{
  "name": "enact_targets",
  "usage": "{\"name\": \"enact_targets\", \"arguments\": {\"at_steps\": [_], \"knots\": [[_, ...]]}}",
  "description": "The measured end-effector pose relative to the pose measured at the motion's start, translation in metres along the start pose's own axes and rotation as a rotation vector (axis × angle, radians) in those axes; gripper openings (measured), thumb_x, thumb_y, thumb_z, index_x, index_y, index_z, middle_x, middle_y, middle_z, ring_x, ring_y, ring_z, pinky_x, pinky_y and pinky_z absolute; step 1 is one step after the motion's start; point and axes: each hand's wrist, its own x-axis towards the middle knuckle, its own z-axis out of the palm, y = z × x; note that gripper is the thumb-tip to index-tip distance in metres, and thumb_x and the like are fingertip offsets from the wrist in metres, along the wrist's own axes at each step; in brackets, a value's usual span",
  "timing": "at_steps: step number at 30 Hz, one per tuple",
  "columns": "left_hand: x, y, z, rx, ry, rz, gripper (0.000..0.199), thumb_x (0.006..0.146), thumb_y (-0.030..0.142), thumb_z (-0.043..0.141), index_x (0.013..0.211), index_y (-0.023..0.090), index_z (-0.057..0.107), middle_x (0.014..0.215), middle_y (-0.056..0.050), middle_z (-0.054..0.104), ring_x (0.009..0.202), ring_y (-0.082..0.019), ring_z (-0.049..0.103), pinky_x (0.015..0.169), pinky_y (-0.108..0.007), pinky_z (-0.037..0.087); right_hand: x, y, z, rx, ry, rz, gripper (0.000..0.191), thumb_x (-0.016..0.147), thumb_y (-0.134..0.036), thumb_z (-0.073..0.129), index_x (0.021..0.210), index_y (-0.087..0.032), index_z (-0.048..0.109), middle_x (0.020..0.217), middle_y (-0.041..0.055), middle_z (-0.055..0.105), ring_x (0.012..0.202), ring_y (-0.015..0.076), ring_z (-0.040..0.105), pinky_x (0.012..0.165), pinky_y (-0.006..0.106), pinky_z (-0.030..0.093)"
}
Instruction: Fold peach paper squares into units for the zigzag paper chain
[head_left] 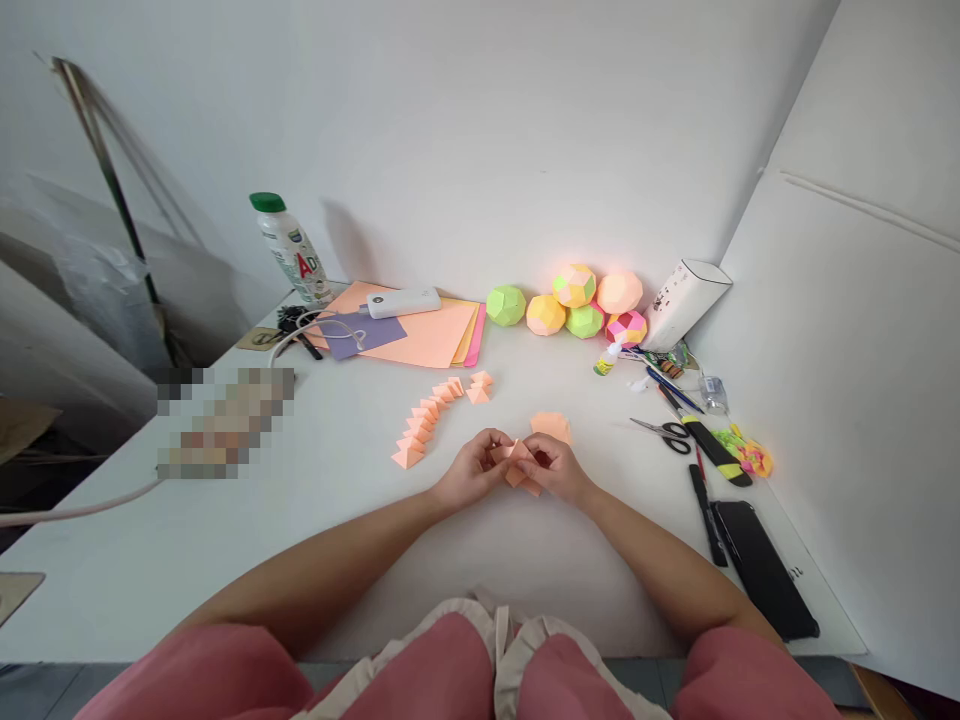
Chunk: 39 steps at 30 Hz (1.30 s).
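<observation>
Both hands meet over the white table (322, 510), pinching orange folded paper (517, 462) between them. My left hand (474, 472) grips its left side with bent fingers, and my right hand (556, 468) grips its right side. Fingers cover part of the paper. Just behind the hands lies another orange paper piece (551, 427). A curved row of small folded orange units (421, 427) stands to the left, and a small cluster of similar units (480, 387) sits at its upper end.
Colored sheets (435, 335) lie under a white power bank (405, 303), beside a bottle (292, 250). Paper balls (546, 314) line the wall. Scissors (667, 433), a yellow-black cutter (716, 450), a glue bottle (607, 358) and a black phone (765, 570) lie on the right.
</observation>
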Motion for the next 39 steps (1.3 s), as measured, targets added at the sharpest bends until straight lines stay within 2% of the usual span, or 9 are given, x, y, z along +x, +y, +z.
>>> {"name": "enact_targets", "arguments": {"at_steps": [3,7,13,19,25,33,37,39], "knots": [[0.0001,-0.0026,-0.0003,-0.020,0.015,0.040,0.030,0.078,0.041,0.058,0.090,0.019,0.042,0.080,0.001,0.048,0.063,-0.008,0.049,0.058,-0.022,0.040,0.0013,0.0026,-0.0012,-0.033,0.031,-0.053,0.018,0.077,-0.035,0.059,0.072,-0.018,0.057,0.079,0.0033,0.057,0.070,0.0140,0.052,0.063,0.027,0.043],[-0.0001,-0.0065,-0.0020,0.032,0.033,0.069,0.028,0.079,0.041,0.056,0.091,0.019,0.042,0.074,0.003,0.044,0.059,-0.007,0.042,0.055,-0.021,0.037,0.0018,0.0045,-0.0022,-0.019,0.030,-0.044,0.022,0.078,-0.035,0.058,0.066,-0.018,0.056,0.074,0.0024,0.055,0.066,0.0129,0.049,0.060,0.027,0.042],[-0.0002,-0.0060,-0.0049,0.176,-0.004,0.144,0.023,0.084,0.037,0.050,0.099,0.020,0.051,0.081,-0.002,0.049,0.069,-0.012,0.047,0.059,-0.024,0.041,0.0002,0.0060,-0.0033,0.055,-0.012,-0.001,0.020,0.078,-0.036,0.059,0.070,-0.018,0.059,0.074,0.0018,0.054,0.063,0.0117,0.048,0.057,0.026,0.040],[0.0020,-0.0074,-0.0072,0.253,-0.061,0.261,0.031,0.086,0.033,0.046,0.116,0.026,0.053,0.087,-0.004,0.048,0.077,-0.015,0.048,0.064,-0.027,0.043,0.0005,0.0044,-0.0044,0.068,0.015,0.009,0.022,0.075,-0.036,0.062,0.063,-0.018,0.058,0.065,-0.0005,0.049,0.057,0.0104,0.044,0.053,0.025,0.038],[0.0034,-0.0052,-0.0073,0.182,-0.047,0.152,0.034,0.084,0.035,0.051,0.117,0.025,0.053,0.093,-0.005,0.049,0.083,-0.016,0.050,0.068,-0.028,0.045,0.0012,0.0011,-0.0053,0.089,0.038,0.029,0.020,0.074,-0.038,0.062,0.067,-0.019,0.065,0.068,0.0006,0.053,0.062,0.0122,0.049,0.057,0.026,0.040],[0.0042,-0.0030,-0.0066,0.122,-0.010,0.008,0.039,0.078,0.040,0.057,0.113,0.024,0.056,0.090,-0.003,0.051,0.078,-0.015,0.053,0.067,-0.028,0.047,0.0011,-0.0026,-0.0061,0.103,0.047,0.045,0.019,0.074,-0.036,0.063,0.065,-0.019,0.065,0.066,0.0004,0.054,0.063,0.0125,0.049,0.058,0.026,0.041],[0.0043,-0.0055,-0.0069,0.171,0.013,0.010,0.035,0.077,0.042,0.057,0.106,0.022,0.060,0.085,-0.003,0.054,0.078,-0.016,0.053,0.068,-0.028,0.046,0.0011,-0.0028,-0.0053,0.110,0.066,0.053,0.016,0.073,-0.035,0.063,0.072,-0.019,0.066,0.065,-0.0001,0.056,0.062,0.0126,0.050,0.059,0.026,0.041],[0.0040,-0.0044,-0.0063,0.212,-0.014,0.019,0.033,0.080,0.042,0.054,0.104,0.021,0.062,0.087,-0.004,0.058,0.082,-0.017,0.055,0.072,-0.029,0.046,0.0011,-0.0007,-0.0048,0.126,0.062,0.061,0.018,0.074,-0.036,0.062,0.076,-0.019,0.066,0.066,0.0004,0.058,0.063,0.0131,0.051,0.060,0.026,0.042]]}}
